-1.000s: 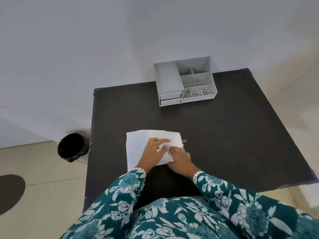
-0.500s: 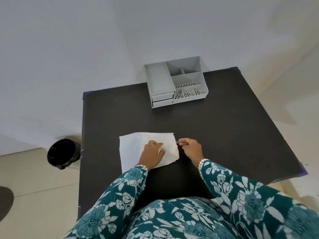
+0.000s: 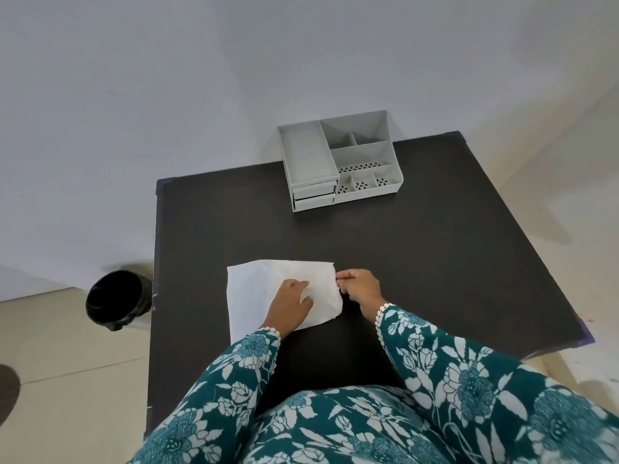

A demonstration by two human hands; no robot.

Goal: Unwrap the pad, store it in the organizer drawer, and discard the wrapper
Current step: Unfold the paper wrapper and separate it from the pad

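Note:
A flat white wrapped pad (image 3: 254, 293) lies on the black table (image 3: 435, 249), near the front. My left hand (image 3: 289, 303) rests palm down on the pad's right half and presses it flat. My right hand (image 3: 360, 288) pinches the pad's right edge between thumb and fingers. A grey organizer (image 3: 338, 160) with open top compartments and two closed small drawers at its front left stands at the table's far edge, well beyond both hands.
A black bin (image 3: 115, 298) stands on the tiled floor left of the table. A white wall rises behind the organizer. My floral teal sleeves (image 3: 469, 380) fill the bottom of the view.
My right hand left the pad's middle and moved to its right edge, where it now pinches. My left hand stays pressed on the pad. The camera shifted slightly.

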